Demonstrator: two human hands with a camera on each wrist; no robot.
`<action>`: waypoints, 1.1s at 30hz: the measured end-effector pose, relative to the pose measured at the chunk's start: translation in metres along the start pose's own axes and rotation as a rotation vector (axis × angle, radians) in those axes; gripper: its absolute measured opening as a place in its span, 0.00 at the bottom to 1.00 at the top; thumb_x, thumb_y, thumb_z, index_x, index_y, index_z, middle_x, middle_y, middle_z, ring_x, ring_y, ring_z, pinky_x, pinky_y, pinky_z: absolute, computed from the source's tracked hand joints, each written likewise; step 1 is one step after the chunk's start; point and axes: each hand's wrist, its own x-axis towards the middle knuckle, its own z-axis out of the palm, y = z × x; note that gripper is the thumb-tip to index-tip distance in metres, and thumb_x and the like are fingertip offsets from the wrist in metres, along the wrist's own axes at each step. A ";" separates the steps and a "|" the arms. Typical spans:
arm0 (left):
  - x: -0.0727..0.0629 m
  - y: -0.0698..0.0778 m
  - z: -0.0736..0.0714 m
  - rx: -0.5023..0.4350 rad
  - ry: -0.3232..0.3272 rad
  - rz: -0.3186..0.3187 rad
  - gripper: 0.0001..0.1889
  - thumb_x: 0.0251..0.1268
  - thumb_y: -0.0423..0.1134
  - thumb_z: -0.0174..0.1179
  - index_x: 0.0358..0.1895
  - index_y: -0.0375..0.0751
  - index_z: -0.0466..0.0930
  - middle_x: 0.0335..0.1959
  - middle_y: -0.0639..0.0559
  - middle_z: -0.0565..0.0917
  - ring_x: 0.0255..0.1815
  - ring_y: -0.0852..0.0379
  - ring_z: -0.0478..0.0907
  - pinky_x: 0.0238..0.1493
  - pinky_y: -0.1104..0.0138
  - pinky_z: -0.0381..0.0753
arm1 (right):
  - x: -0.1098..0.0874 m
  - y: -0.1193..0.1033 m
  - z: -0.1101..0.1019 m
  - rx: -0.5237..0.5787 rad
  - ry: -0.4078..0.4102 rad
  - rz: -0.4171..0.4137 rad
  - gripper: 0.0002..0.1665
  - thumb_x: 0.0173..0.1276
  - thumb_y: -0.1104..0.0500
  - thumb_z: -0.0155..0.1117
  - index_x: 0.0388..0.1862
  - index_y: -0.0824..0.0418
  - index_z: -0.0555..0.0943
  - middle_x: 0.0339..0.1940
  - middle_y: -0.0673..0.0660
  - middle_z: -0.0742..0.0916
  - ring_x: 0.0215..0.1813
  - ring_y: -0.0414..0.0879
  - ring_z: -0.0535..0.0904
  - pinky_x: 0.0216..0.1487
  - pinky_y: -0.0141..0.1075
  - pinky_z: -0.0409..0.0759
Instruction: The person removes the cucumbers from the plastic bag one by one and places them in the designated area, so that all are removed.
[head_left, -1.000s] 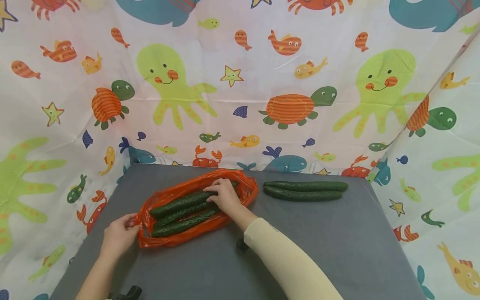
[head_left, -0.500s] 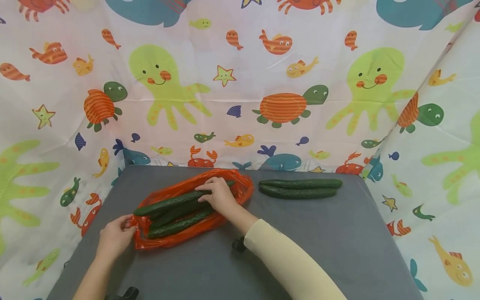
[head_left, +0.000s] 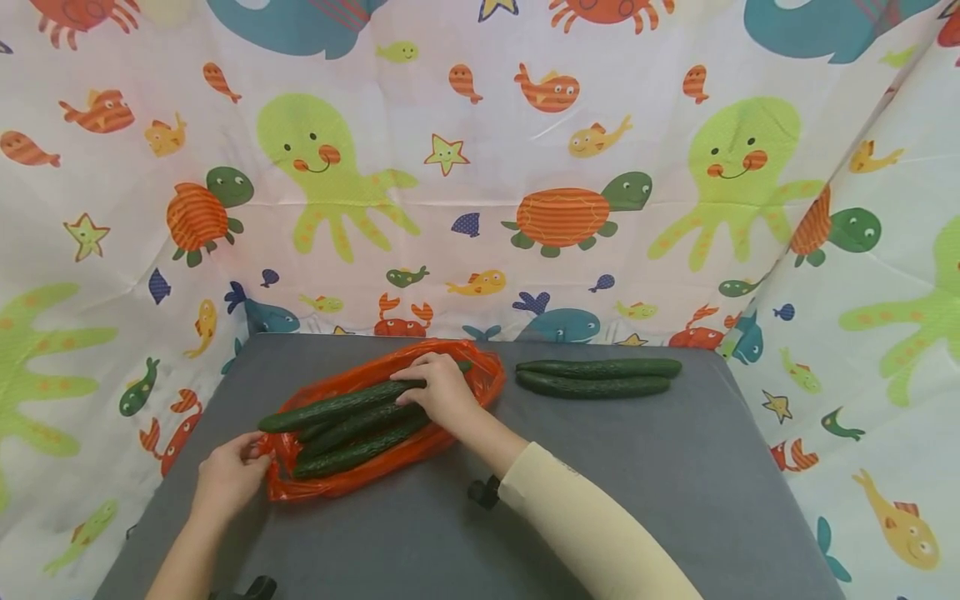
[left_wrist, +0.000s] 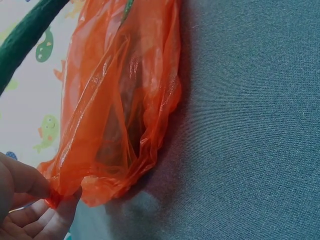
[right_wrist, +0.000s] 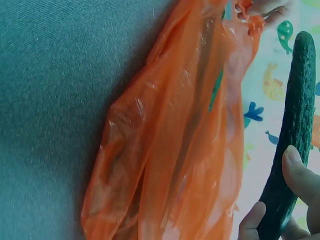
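In the head view, my left hand (head_left: 231, 477) pinches the near-left edge of a translucent orange plastic bag (head_left: 360, 478). The left wrist view shows the bag's edge bunched between thumb and fingers (left_wrist: 30, 182). My right hand (head_left: 444, 390) grips a long dark green cucumber (head_left: 322, 410), which is raised above the bag with its left end past the bag's rim. In the right wrist view, thumb and fingers wrap that cucumber (right_wrist: 295, 100) near its lower end. Beneath it, more cucumbers (head_left: 356, 454) lie in the bag's opening, partly hidden by the right hand and the raised one.
Two more cucumbers (head_left: 596, 386) lie side by side on the grey table (head_left: 637, 483), right of the bag. A white curtain printed with sea animals (head_left: 442, 200) rises behind the table and along both sides.
The right hand has lifted the top cucumber out of the pile and shifted it left, its end now beyond the bag's rim. The left hand keeps its pinch on the bag.
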 end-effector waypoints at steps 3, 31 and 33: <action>0.000 0.000 -0.001 -0.005 -0.006 0.001 0.25 0.70 0.38 0.58 0.65 0.26 0.72 0.50 0.30 0.83 0.48 0.38 0.83 0.36 0.57 0.84 | -0.001 0.001 -0.007 -0.004 0.015 -0.001 0.21 0.60 0.55 0.75 0.54 0.47 0.89 0.52 0.51 0.85 0.57 0.48 0.75 0.48 0.33 0.79; 0.001 0.004 0.000 0.004 0.008 0.014 0.26 0.69 0.39 0.58 0.66 0.28 0.73 0.50 0.32 0.85 0.48 0.39 0.85 0.38 0.55 0.82 | -0.026 0.035 -0.073 0.001 0.138 0.017 0.21 0.59 0.55 0.77 0.53 0.47 0.89 0.52 0.51 0.86 0.58 0.51 0.79 0.56 0.48 0.80; 0.000 0.002 0.001 0.003 0.006 0.010 0.26 0.69 0.39 0.58 0.66 0.28 0.73 0.50 0.32 0.85 0.48 0.39 0.85 0.35 0.59 0.82 | -0.027 0.039 -0.077 -0.002 0.160 0.016 0.21 0.58 0.56 0.77 0.52 0.48 0.89 0.49 0.50 0.86 0.55 0.50 0.80 0.53 0.46 0.81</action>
